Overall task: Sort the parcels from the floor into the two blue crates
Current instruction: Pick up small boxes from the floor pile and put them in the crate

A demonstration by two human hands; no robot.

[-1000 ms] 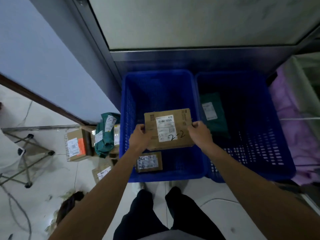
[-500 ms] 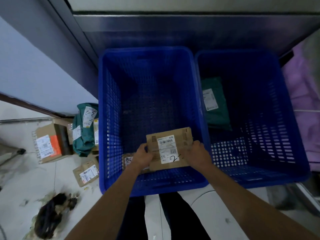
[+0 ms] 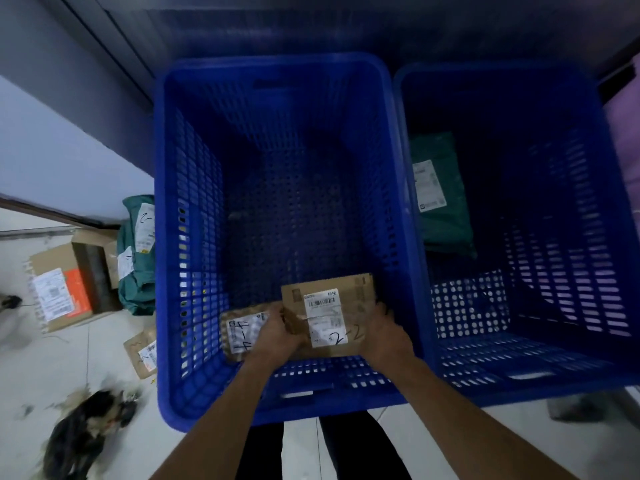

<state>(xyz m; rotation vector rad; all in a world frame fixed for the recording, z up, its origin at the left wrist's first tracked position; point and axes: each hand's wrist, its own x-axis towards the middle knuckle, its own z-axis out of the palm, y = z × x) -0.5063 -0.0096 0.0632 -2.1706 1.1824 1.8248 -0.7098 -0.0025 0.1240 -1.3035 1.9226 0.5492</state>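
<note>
The left hand (image 3: 277, 336) and right hand (image 3: 384, 336) grip opposite edges of a flat brown cardboard parcel marked "2-2" (image 3: 329, 306), low inside the left blue plastic crate (image 3: 166, 237) near its front wall, partly over a brown parcel marked "4-4" (image 3: 242, 332).

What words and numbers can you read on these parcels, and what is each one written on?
"2-2": handwritten on the held box, at the bottom of its label.
"4-4": handwritten on the label of the other box in the left crate.
"2-": handwritten on the floor bag; the rest is unclear.
Printed lines and barcodes on every label, also on the crate bag in the right crate: too blurred to read.
</note>
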